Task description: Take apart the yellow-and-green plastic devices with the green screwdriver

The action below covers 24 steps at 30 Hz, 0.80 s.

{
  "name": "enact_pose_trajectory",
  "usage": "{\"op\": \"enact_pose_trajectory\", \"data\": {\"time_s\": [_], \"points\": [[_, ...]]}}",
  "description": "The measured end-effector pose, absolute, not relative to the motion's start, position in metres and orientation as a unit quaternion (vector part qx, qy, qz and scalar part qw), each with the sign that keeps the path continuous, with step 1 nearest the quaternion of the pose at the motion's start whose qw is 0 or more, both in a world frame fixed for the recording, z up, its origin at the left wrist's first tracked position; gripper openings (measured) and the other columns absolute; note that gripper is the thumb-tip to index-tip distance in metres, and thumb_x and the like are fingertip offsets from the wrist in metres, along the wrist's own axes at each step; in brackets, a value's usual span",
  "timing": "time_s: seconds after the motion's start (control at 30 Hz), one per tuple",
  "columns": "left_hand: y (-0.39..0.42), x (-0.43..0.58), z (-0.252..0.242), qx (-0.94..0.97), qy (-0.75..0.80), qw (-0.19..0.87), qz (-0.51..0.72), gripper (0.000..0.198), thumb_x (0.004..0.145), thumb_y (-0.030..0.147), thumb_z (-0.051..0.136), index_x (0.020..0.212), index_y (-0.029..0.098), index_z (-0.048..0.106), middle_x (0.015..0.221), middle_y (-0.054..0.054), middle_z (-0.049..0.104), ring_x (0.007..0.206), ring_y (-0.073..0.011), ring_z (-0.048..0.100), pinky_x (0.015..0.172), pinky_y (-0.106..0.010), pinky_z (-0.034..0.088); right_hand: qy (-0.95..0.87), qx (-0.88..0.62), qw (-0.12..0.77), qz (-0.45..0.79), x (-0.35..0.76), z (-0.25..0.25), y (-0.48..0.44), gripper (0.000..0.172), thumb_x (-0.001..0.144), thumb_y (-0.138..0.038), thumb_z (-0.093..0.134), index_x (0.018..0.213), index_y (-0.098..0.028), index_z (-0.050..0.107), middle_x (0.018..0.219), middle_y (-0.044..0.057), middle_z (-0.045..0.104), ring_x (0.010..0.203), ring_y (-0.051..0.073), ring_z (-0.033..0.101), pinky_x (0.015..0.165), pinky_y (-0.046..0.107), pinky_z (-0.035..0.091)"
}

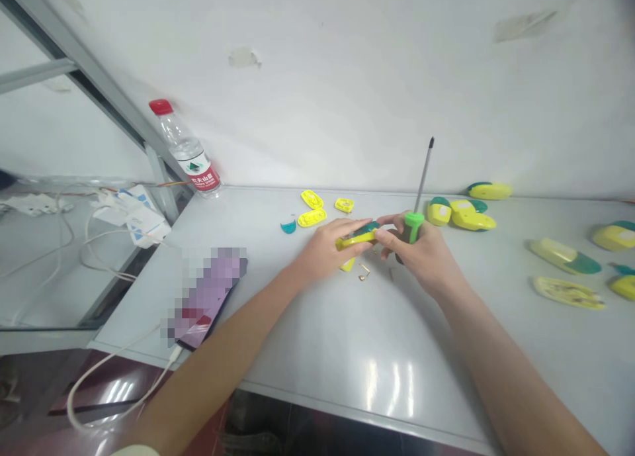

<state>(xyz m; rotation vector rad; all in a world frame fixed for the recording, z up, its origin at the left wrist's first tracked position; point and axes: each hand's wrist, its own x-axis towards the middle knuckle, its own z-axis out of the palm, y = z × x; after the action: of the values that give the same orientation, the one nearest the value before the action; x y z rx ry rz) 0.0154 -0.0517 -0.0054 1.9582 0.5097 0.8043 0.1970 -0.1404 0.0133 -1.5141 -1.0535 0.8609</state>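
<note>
Yellow-and-green plastic casing (354, 239) sits between both hands above the table (307, 330). Left hand (325, 247) pinches it, fingers over, thumb side under; right hand (421, 247) has thumb and fingers at its right end while also gripping a green-collared screwdriver (413, 222), tip up. Looks partway. Already apart: two yellow half-shells (312, 218) and a teal end piece (288, 226) left of the casing, small yellow part (344, 205) just behind it, brass-coloured bits (364, 271) just in front. Not apart, seemingly: closed-looking casings (471, 216) to its right, more farther right, near an open shell (569, 292). Held casing: can't tell if opened.
</note>
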Motion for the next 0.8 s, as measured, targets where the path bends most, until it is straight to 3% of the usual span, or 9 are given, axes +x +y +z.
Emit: {"op": "enact_pose_trajectory", "data": {"time_s": [0.13, 0.27, 0.33, 0.4, 0.5, 0.6, 0.73, 0.8], "points": [[-0.054, 0.015, -0.007, 0.797, 0.253, 0.449, 0.313, 0.043, 0.097, 0.043, 0.064, 0.135, 0.023, 0.068, 0.131, -0.01, 0.073, 0.121, -0.0239, 0.067, 0.109, -0.039, 0.052, -0.424, -0.644, 0.504, 0.39, 0.196, 0.019, -0.142, 0.051, 0.078, -0.068, 0.08, 0.089, -0.023, 0.059, 0.073, 0.003, 0.069, 0.051, 0.015, 0.058, 0.048, 0.031, 0.044], [-0.041, 0.015, -0.018, 0.726, 0.321, 0.465, 0.392, 0.046, 0.098, 0.05, 0.061, 0.133, 0.02, 0.067, 0.134, -0.011, 0.071, 0.129, -0.0253, 0.064, 0.113, -0.038, 0.048, -0.433, -0.65, 0.503, 0.371, 0.203, 0.026, -0.144, 0.046, 0.09, -0.069, 0.065, 0.09, -0.023, 0.062, 0.058, -0.003, 0.056, 0.048, 0.012, 0.046, 0.049, 0.029, 0.037], [-0.03, 0.014, -0.025, 0.674, 0.342, 0.492, 0.432, 0.049, 0.096, 0.053, 0.062, 0.132, 0.019, 0.065, 0.132, -0.013, 0.072, 0.12, -0.0234, 0.068, 0.106, -0.036, 0.053, -0.451, -0.645, 0.498, 0.364, 0.207, 0.029, -0.145, 0.045, 0.093, -0.068, 0.062, 0.09, -0.023, 0.063, 0.065, -0.002, 0.058, 0.055, 0.014, 0.052, 0.054, 0.029, 0.04], [-0.02, 0.013, -0.029, 0.628, 0.36, 0.525, 0.448, 0.054, 0.094, 0.057, 0.063, 0.13, 0.017, 0.063, 0.127, -0.014, 0.073, 0.098, -0.0185, 0.073, 0.09, -0.033, 0.057, -0.479, -0.645, 0.462, 0.376, 0.211, 0.032, -0.147, 0.043, 0.092, -0.066, 0.064, 0.091, -0.022, 0.066, 0.075, 0.001, 0.063, 0.064, 0.015, 0.056, 0.06, 0.03, 0.044], [-0.014, 0.01, -0.029, 0.586, 0.354, 0.567, 0.458, 0.058, 0.092, 0.06, 0.065, 0.128, 0.015, 0.06, 0.118, -0.014, 0.075, 0.082, -0.0149, 0.073, 0.076, -0.029, 0.057, -0.491, -0.653, 0.419, 0.396, 0.213, 0.033, -0.15, 0.045, 0.088, -0.063, 0.07, 0.105, -0.022, 0.071, 0.076, 0.001, 0.065, 0.064, 0.016, 0.055, 0.062, 0.032, 0.046], [-0.014, 0.008, -0.026, 0.562, 0.33, 0.598, 0.466, 0.069, 0.089, 0.059, 0.069, 0.142, 0.018, 0.052, 0.124, -0.014, 0.072, 0.084, -0.0161, 0.075, 0.081, -0.031, 0.06, -0.473, -0.667, 0.416, 0.398, 0.213, 0.033, -0.15, 0.055, 0.087, -0.064, 0.07, 0.124, -0.023, 0.071, 0.07, 0.0, 0.064, 0.059, 0.015, 0.05, 0.057, 0.031, 0.043], [-0.013, 0.006, -0.027, 0.56, 0.307, 0.621, 0.455, 0.077, 0.09, 0.058, 0.07, 0.154, 0.025, 0.042, 0.131, -0.012, 0.066, 0.095, -0.0196, 0.077, 0.096, -0.039, 0.06, -0.485, -0.69, 0.397, 0.361, 0.213, 0.036, -0.152, 0.053, 0.089, -0.064, 0.066, 0.114, -0.02, 0.079, 0.058, -0.002, 0.053, 0.055, 0.014, 0.041, 0.052, 0.03, 0.036], [-0.011, 0.005, -0.029, 0.563, 0.296, 0.628, 0.448, 0.08, 0.088, 0.056, 0.073, 0.155, 0.026, 0.04, 0.133, -0.012, 0.064, 0.1, -0.0208, 0.077, 0.102, -0.042, 0.058, -0.486, -0.694, 0.396, 0.354, 0.213, 0.039, -0.152, 0.053, 0.088, -0.064, 0.066, 0.112, -0.019, 0.08, 0.061, 0.0, 0.057, 0.054, 0.013, 0.039, 0.051, 0.03, 0.035]]}}
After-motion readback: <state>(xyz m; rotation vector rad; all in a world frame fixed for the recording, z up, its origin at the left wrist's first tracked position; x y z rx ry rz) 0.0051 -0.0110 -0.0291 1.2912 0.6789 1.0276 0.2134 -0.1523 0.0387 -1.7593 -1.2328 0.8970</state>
